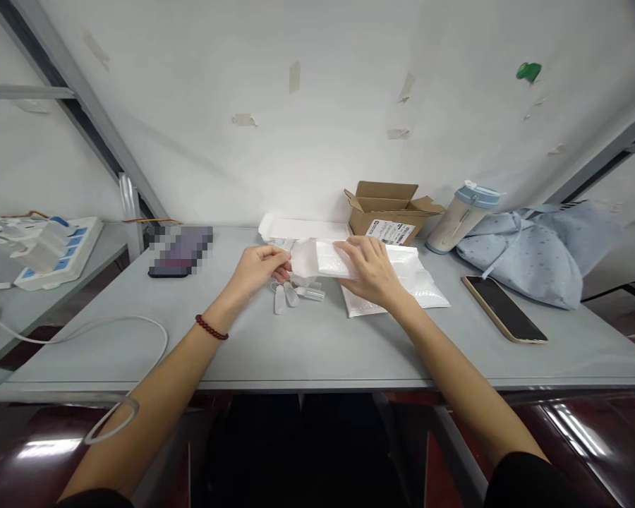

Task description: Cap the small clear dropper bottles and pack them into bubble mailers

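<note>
A white bubble mailer [336, 261] is held level above the desk between my two hands. My right hand [369, 268] grips its body from above, with fingers bent over the top. At its left end, a translucent flap [303, 259] reaches my left hand [262, 269], whose fingers are closed in a pinch at the edge. More white bubble mailers [426, 291] lie flat beneath and beside my right hand. Below the held mailer rest several small white tags [280, 300] and a clear small tube-like piece [312, 293]. What is inside the mailer is hidden.
Behind stand an open cardboard box [389, 212] and a shallow white tray [301, 227]. A tumbler [463, 215], a blue cloth bag [529, 254] and a phone [504, 309] are rightward. Leftward are a dark phone [177, 252], a power strip [68, 254] and a white cable [159, 328].
</note>
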Available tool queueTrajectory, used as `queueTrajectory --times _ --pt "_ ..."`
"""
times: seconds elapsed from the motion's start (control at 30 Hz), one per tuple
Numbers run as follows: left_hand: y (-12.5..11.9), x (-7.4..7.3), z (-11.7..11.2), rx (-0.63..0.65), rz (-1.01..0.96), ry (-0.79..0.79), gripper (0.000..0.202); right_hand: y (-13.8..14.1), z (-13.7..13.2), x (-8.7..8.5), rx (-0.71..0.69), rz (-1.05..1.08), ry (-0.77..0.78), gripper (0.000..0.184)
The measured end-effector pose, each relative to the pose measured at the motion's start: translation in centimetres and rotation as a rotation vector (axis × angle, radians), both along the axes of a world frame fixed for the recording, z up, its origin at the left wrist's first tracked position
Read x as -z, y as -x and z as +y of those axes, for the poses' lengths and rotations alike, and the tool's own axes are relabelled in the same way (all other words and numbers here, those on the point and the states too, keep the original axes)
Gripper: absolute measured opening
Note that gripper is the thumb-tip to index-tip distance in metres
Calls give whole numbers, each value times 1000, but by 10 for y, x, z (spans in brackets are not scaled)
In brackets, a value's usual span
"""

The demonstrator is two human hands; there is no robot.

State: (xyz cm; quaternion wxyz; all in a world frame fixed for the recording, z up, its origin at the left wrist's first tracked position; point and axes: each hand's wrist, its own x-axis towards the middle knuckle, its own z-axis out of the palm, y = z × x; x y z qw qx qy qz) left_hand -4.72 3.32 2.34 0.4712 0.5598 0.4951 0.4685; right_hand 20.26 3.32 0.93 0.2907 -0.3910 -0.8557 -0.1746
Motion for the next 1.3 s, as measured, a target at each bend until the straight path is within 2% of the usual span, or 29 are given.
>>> queueTrajectory --times 0.1,0.23,0.4,0.53,0.67,0.87,1.0,1.13,1.3 --pt "14 -7 4 -84 133 -21 18 -10 7 -1 35 68 -5 48" --pt "24 -9 7 32 297 45 18 -18 13 0 64 143 10 42" --pt "28 0 11 188 455 50 24 -19 14 3 68 141 57 39" --pt "30 9 15 219 584 -6 29 -17 13 4 64 125 93 39" --pt "27 12 16 225 684 -39 30 -17 13 3 65 116 106 38" --pt "26 14 17 205 570 -43 22 -16 12 3 79 104 125 39" --pt "32 6 16 180 424 -9 17 -17 13 3 90 98 149 40" --pt "38 -4 14 141 300 13 19 -19 14 4 100 92 168 41" --pt "37 -7 12 54 104 -11 26 -18 14 6 98 78 171 41"
